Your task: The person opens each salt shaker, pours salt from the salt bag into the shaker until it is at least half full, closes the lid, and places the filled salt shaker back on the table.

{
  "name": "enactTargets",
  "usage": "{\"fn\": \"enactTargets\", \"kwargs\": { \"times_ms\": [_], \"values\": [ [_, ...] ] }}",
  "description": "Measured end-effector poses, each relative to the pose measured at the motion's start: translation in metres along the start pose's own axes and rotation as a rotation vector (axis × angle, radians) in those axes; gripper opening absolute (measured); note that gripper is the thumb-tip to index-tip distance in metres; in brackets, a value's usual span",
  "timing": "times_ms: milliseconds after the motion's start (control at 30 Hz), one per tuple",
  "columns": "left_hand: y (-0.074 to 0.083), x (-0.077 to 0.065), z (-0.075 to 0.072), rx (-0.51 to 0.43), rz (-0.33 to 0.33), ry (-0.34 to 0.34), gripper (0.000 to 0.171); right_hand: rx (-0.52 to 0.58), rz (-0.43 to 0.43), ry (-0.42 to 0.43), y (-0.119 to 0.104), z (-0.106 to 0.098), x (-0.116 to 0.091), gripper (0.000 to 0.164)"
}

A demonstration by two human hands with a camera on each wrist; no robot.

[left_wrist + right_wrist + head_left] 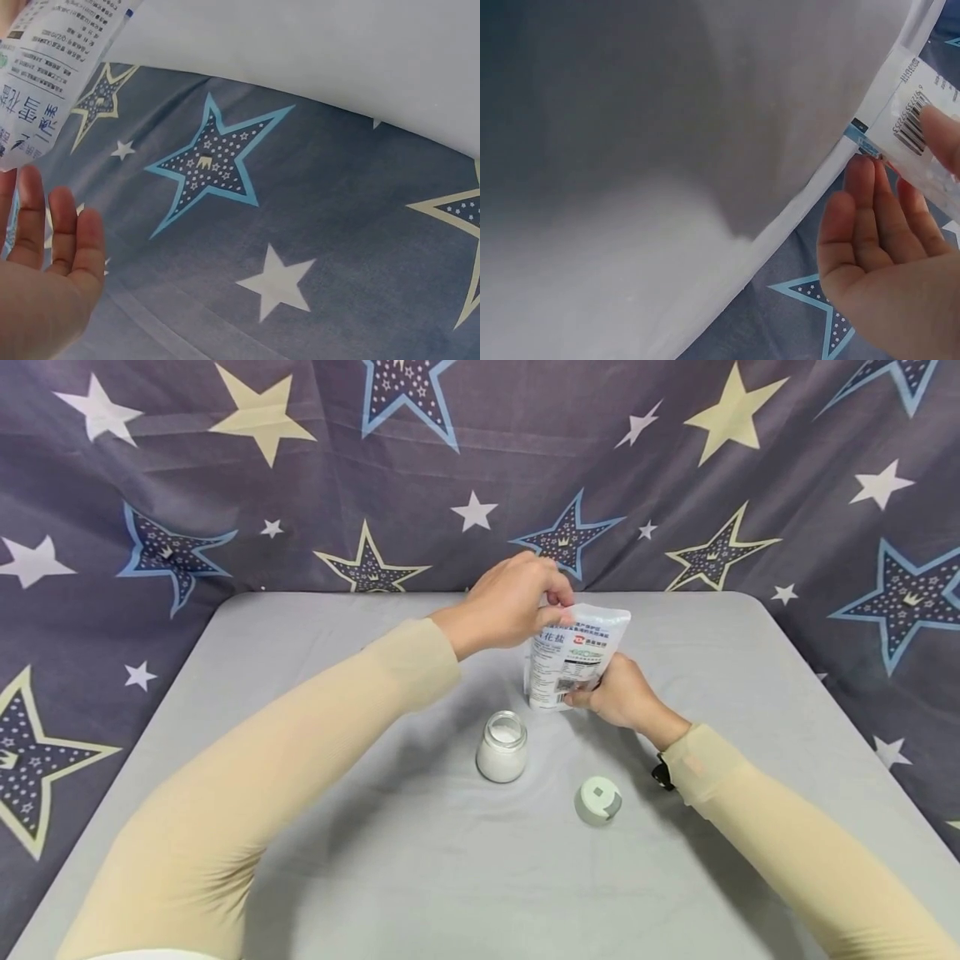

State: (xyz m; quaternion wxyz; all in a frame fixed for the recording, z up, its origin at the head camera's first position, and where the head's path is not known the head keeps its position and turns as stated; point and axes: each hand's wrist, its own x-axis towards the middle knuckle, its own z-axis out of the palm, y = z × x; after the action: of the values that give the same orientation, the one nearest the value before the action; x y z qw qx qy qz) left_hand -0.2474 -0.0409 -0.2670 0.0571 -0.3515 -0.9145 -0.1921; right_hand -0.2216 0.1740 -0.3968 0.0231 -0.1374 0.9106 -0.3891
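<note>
Above the table, a white printed bag of salt [576, 652] hangs between both hands, tilted slightly. My left hand [517, 602] pinches its top left corner between thumb and fingers. My right hand [624, 695] grips the lower right side, thumb over the printed face and fingers behind. In the right wrist view, the thumb lies by the barcode on the bag [911, 127]. Nearer to me stands an uncapped glass jar [502, 750] with white contents. A pale green lid [598, 802] lies to its right.
A grey cloth covers the table [420, 860]. Behind its far edge hangs a dark star-patterned curtain [420, 485], which also runs along both sides. The jar and lid stand close together, in front of the hands.
</note>
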Motion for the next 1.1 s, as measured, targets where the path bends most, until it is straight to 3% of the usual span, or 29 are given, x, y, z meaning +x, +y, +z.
{"fn": "enactTargets", "kwargs": {
  "times_ms": [200, 433, 833, 1100],
  "values": [
    [-0.005, -0.005, 0.002, -0.038, 0.017, 0.035, 0.034, -0.022, 0.007, -0.001, -0.001, -0.003, -0.003, 0.064],
    [-0.015, -0.018, 0.004, -0.089, -0.033, 0.112, 0.046, -0.016, 0.012, -0.005, 0.000, -0.008, -0.008, 0.056],
    [-0.036, -0.054, 0.011, -0.203, -0.111, 0.208, 0.044, 0.002, 0.013, -0.015, -0.001, -0.015, -0.019, 0.051],
    [-0.048, -0.077, 0.020, -0.256, -0.144, 0.192, 0.043, 0.058, 0.022, -0.026, 0.002, -0.017, -0.026, 0.059]
  ]
}}
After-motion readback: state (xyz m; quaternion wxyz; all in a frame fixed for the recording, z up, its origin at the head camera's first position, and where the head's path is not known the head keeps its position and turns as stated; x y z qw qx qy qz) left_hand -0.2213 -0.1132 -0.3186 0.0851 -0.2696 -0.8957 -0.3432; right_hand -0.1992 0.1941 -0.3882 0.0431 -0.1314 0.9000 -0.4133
